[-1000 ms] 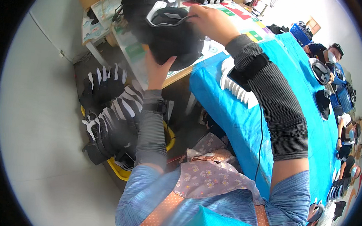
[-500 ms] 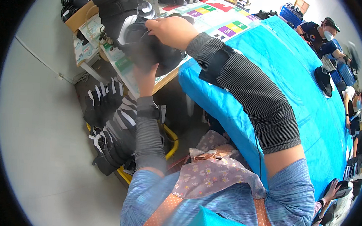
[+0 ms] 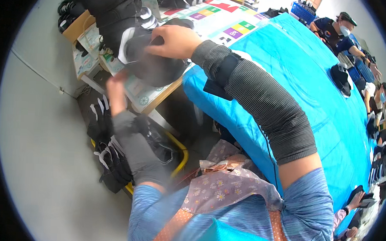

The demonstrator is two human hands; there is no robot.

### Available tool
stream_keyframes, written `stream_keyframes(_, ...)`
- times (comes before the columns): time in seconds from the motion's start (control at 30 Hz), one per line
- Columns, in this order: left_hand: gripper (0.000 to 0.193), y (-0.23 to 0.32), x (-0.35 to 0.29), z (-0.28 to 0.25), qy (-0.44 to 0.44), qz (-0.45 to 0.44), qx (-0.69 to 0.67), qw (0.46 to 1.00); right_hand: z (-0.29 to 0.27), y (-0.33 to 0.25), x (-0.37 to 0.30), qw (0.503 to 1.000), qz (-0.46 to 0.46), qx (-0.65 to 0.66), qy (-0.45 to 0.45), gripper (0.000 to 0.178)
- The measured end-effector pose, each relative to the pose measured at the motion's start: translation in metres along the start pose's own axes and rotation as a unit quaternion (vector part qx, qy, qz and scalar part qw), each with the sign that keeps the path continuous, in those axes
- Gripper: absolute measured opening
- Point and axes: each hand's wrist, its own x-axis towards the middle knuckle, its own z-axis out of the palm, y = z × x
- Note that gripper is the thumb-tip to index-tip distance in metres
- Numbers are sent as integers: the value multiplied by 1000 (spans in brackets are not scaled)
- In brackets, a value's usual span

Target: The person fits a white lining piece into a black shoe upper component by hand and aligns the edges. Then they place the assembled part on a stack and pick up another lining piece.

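Observation:
A black cap (image 3: 158, 69) with a pale panel on one side is at the table's near left corner, blurred by motion. My right hand (image 3: 175, 41) has its fingers closed on the cap's upper edge. Away from the cap, to its left, my left hand (image 3: 116, 91) hangs just off the table; motion smears its fingers, so I cannot tell their shape. Right behind the cap rises a tall stack of black caps (image 3: 116, 13) with white edges.
A blue cloth (image 3: 285, 85) covers the long table on my right, where another black cap (image 3: 341, 79) lies. Below my left arm, more black-and-white caps (image 3: 113, 160) sit in a yellow-framed cart (image 3: 183, 156). A masked co-worker (image 3: 336, 34) is at the far right.
My left hand has come off the cap and moved left. My right hand keeps hold of the cap, which has turned a little. The view has shifted slightly.

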Motion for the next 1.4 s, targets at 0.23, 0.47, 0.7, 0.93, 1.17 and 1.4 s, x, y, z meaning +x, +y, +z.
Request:
stream_keyframes(0.23, 42, 155, 102, 52, -227, -27, 191, 955, 28, -2, 17, 934, 302, 186, 43, 103)
stream_keyframes(0.47, 41, 117, 141, 109, -217, 179, 456, 844, 44, 30, 3, 958, 211, 194, -7, 31)
stream_keyframes(0.7, 44, 103, 143, 107, -228, 147, 344, 899, 100, 51, -2, 919, 183, 317, 143, 29)
stream_keyframes(0.93, 48, 75, 130, 94, -155, 120, 376, 905, 132, 42, -10, 959, 171, 183, 132, 44)
stream_keyframes(1.17, 49, 74, 131, 99, -162, 156, 362, 905, 80, 39, -53, 865, 318, 384, 57, 99)
stream_keyframes(1.4, 50, 78, 147, 33, -45, 207, 321, 923, -49, -44, -264, 826, -16, 345, -445, 48)
